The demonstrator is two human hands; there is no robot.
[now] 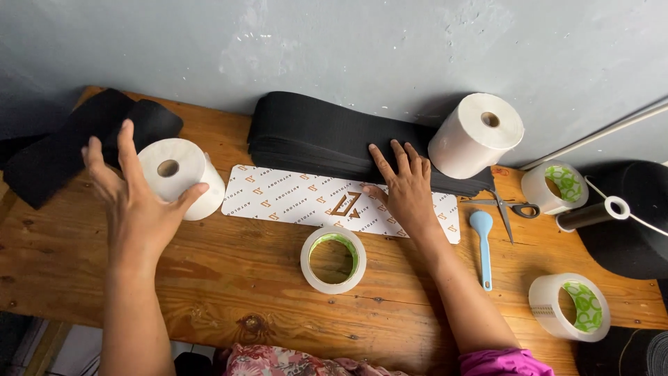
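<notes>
From the head camera, a worn wooden table (229,278) stood against a grey painted wall (334,42). A flat white rectangular card printed with a brown pattern (292,198) lay near the middle of the table, and everything else sat around it.

The left hand (136,191) was just left of the card, fingers spread wide and released, with the thumb touching the side of a white paper roll with a hollow core (181,174) that lay on its side beside the card's left end. The hand was against the roll but not clenched round it. Behind that roll, further left of the card, lay a loose folded length of wide black elastic band (62,150).

The right hand (403,184) lay palm down at the card's far right part, fingers flat and outstretched, their tips pressing on a thick stack of black elastic strips (313,136) that ran along the card's far edge. It grasped nothing. A second, larger white paper roll (476,136) rested on the stack's right end, beyond the card.

Just in front of the card stood a clear packing tape roll with a green inner core (333,259). To the right of the card lay a pair of scissors (504,209) and a light blue plastic spoon (482,240), then two more clear tape rolls (557,186) (570,306).
</notes>
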